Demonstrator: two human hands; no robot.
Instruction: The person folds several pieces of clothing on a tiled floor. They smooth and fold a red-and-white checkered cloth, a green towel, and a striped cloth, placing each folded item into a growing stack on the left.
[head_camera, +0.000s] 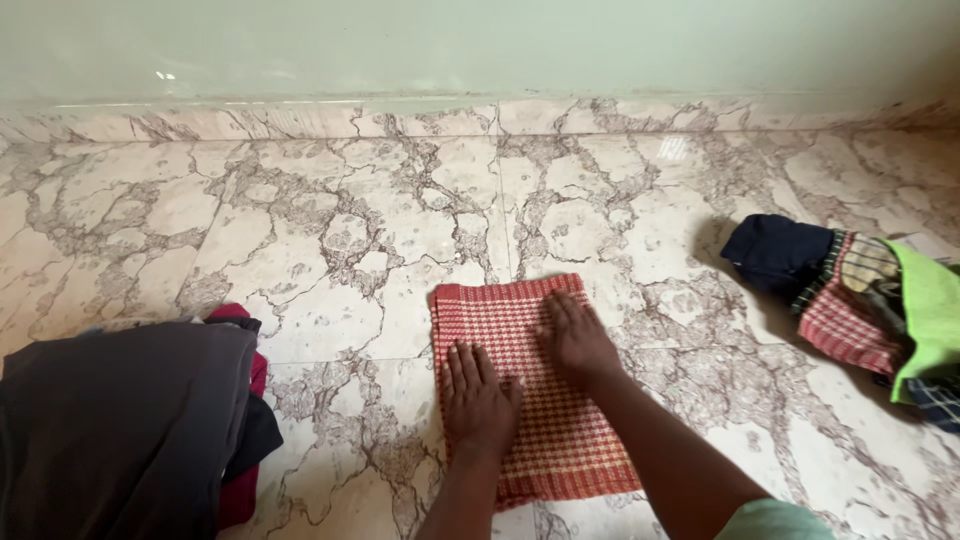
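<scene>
Home floor, veined marble tiles (330, 240), laundry piles (120, 420)

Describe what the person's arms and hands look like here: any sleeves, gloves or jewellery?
Both hands, the left hand and the right hand, are bare, with no gloves, rings or wristbands visible. The forearms are uncovered too. A pale green short sleeve shows only at the right upper arm, by the frame's bottom edge.

Both hands lie on the red-and-cream checked woven cloth (530, 385), between a dark folded garment stack (120, 425) left and a mixed cloth heap (860, 300) right.
</scene>
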